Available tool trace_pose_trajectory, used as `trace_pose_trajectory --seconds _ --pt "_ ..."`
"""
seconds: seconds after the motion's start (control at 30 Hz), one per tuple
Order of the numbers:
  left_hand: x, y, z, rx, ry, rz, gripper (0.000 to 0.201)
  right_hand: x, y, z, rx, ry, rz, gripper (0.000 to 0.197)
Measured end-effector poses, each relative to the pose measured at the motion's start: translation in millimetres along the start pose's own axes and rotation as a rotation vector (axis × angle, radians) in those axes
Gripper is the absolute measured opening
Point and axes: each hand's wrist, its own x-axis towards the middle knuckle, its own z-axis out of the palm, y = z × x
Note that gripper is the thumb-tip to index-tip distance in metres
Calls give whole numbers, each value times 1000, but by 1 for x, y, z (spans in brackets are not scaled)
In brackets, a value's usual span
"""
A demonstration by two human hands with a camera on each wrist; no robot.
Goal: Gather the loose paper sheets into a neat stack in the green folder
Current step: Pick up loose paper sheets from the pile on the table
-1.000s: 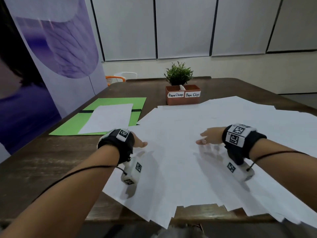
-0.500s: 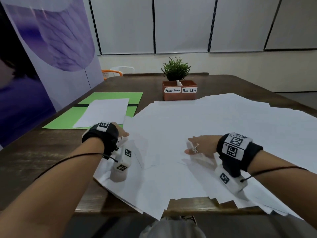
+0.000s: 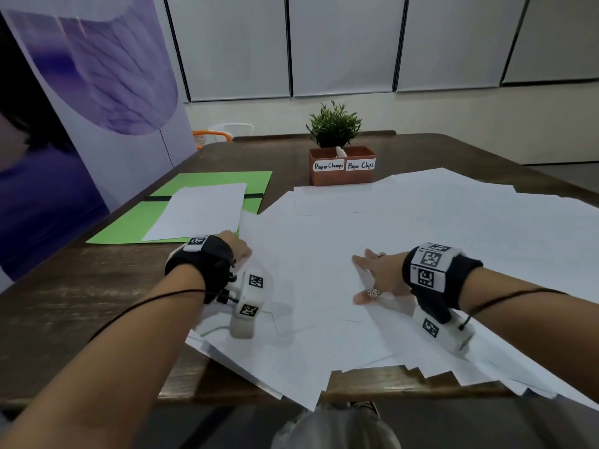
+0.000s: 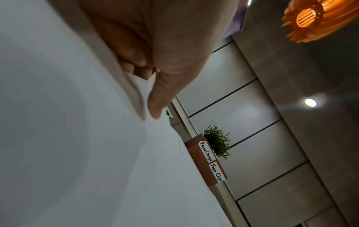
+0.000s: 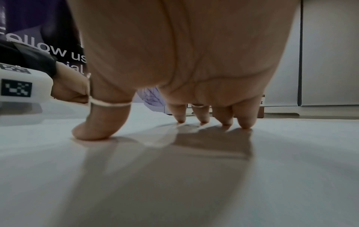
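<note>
Lying far-left of both hands, folder (image 3: 207, 186) ran lengthwise away; left hand (image 3: 238, 249) was nearer, pinching a sheet (image 4: 143, 92) edge. Right hand (image 3: 377, 275) pressed spread fingertips (image 5: 245, 125) on the sheets (image 3: 421, 241).

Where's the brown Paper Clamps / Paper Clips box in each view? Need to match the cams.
Head: brown box upper centre, on the table behind the loose sheets.
Left wrist: lower centre-right, rotated, labels running down the frame.
Right wrist: only a brown sliver right of the fingertips.
Shared landmark: grey wall panels.
</note>
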Motion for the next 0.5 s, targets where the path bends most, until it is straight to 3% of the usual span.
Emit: trace_pose_trajectory --seconds 0.03,0.17,0.3,0.4,0.5 --pt "-2 0 -1 -29 -3 -15 33 -1 0 0 6 -1 -18 103" --pt "0 -5 2 -150 48 7 76 1 0 0 39 -17 -66 104" --pt "-1 -6 7 -280 168 95 64 11 7 -3 107 31 36 111" --pt "-2 -5 8 -362 276 185 50 19 10 -9 124 38 93 97" --pt "-8 2 4 -320 278 154 44 18 5 -9 89 24 43 84"
